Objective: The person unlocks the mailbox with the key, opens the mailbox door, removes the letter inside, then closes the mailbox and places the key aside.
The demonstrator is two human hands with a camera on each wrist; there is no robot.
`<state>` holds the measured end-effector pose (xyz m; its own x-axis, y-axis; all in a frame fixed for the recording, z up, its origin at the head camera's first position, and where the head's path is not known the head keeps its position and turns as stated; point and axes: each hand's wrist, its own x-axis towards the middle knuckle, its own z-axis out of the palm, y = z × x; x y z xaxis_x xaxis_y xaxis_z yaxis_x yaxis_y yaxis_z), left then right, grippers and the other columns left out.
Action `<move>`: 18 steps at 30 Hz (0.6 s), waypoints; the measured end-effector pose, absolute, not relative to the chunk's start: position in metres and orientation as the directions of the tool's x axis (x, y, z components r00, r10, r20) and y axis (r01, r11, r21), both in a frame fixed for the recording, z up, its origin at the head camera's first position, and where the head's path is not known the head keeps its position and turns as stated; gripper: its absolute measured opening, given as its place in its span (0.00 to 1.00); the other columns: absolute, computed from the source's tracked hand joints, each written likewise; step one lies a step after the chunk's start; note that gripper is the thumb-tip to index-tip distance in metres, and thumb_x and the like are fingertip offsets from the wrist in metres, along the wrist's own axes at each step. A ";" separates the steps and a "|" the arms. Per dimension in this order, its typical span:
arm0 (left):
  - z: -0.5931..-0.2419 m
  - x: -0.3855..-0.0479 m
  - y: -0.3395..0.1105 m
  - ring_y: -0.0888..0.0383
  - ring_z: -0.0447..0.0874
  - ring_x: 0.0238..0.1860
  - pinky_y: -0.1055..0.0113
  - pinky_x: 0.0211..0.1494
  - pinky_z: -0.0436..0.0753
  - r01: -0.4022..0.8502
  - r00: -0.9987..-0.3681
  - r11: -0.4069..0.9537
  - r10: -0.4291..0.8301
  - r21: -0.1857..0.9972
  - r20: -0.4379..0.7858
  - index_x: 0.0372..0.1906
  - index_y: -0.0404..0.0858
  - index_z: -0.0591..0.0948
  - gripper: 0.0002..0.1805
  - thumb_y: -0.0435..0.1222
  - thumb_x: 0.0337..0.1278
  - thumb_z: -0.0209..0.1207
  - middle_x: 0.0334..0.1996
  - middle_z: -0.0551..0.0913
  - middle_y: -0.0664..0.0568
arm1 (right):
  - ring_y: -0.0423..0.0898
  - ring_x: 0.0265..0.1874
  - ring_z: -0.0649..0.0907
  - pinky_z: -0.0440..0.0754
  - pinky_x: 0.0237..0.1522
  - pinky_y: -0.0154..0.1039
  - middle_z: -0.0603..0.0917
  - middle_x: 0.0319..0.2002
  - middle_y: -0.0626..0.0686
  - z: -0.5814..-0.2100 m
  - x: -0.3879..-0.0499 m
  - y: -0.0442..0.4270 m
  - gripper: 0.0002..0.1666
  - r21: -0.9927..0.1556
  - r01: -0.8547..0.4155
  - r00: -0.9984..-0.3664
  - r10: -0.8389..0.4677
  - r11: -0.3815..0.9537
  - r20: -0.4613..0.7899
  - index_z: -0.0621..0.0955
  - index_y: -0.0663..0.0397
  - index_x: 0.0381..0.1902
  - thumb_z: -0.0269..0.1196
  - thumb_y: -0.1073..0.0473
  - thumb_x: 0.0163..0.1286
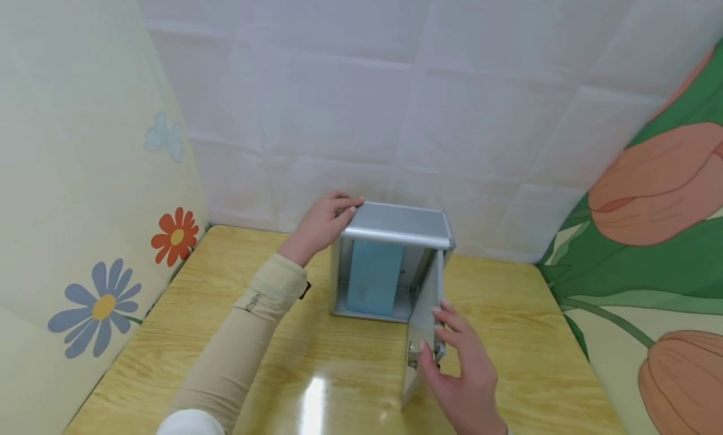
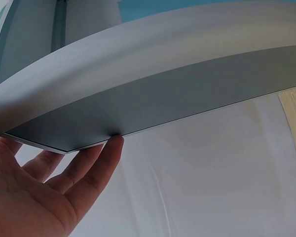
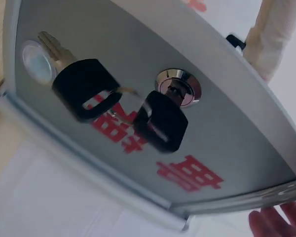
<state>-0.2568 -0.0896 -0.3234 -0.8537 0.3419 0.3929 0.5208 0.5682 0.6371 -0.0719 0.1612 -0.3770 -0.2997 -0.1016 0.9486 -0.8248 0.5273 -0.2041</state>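
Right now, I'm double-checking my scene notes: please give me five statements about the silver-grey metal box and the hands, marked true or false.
1. The left hand touches the top edge of the silver-grey metal box. True.
2. The box is shut. False: its grey, metal-framed door stands open.
3. One black-headed key sits in the round chrome lock. True.
4. Nothing stands inside the box. False: a light-blue rectangular panel does.
5. The right hand is at the door's edge. True.
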 end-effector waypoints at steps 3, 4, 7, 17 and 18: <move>-0.323 -0.258 -0.090 0.48 0.71 0.57 0.53 0.58 0.71 0.521 -0.854 0.571 0.342 0.635 0.392 0.63 0.42 0.76 0.20 0.40 0.72 0.47 0.58 0.73 0.44 | 0.55 0.51 0.81 0.75 0.51 0.29 0.83 0.41 0.67 -0.377 -0.071 0.173 0.18 -0.241 -0.791 -0.314 -0.034 0.562 0.949 0.79 0.73 0.29 0.61 0.58 0.67; -0.323 -0.258 -0.090 0.48 0.71 0.57 0.53 0.58 0.71 0.521 -0.854 0.570 0.342 0.635 0.392 0.63 0.42 0.76 0.20 0.40 0.72 0.47 0.58 0.73 0.44 | 0.54 0.50 0.82 0.75 0.50 0.29 0.83 0.41 0.67 -0.377 -0.072 0.178 0.17 -0.252 -0.779 -0.318 -0.016 0.575 0.948 0.79 0.73 0.28 0.61 0.59 0.67; -0.323 -0.258 -0.090 0.48 0.71 0.57 0.53 0.58 0.71 0.524 -0.852 0.565 0.343 0.637 0.396 0.63 0.42 0.77 0.20 0.39 0.72 0.48 0.58 0.73 0.44 | 0.51 0.47 0.83 0.75 0.48 0.27 0.84 0.40 0.65 -0.380 -0.074 0.195 0.12 -0.295 -0.732 -0.355 0.025 0.614 0.935 0.82 0.71 0.28 0.62 0.63 0.64; -0.324 -0.259 -0.090 0.49 0.71 0.57 0.53 0.57 0.71 0.518 -0.856 0.558 0.341 0.649 0.389 0.62 0.41 0.77 0.20 0.40 0.72 0.47 0.58 0.73 0.45 | 0.40 0.46 0.82 0.73 0.47 0.22 0.85 0.43 0.58 -0.384 -0.085 0.239 0.05 -0.358 -0.584 -0.445 0.081 0.728 0.892 0.85 0.66 0.33 0.63 0.69 0.59; -0.324 -0.260 -0.090 0.49 0.71 0.57 0.53 0.57 0.71 0.518 -0.856 0.560 0.341 0.647 0.389 0.62 0.41 0.77 0.20 0.40 0.72 0.47 0.58 0.73 0.46 | 0.40 0.46 0.82 0.72 0.48 0.22 0.85 0.43 0.59 -0.384 -0.085 0.242 0.05 -0.363 -0.574 -0.449 0.089 0.734 0.889 0.85 0.66 0.33 0.63 0.69 0.59</move>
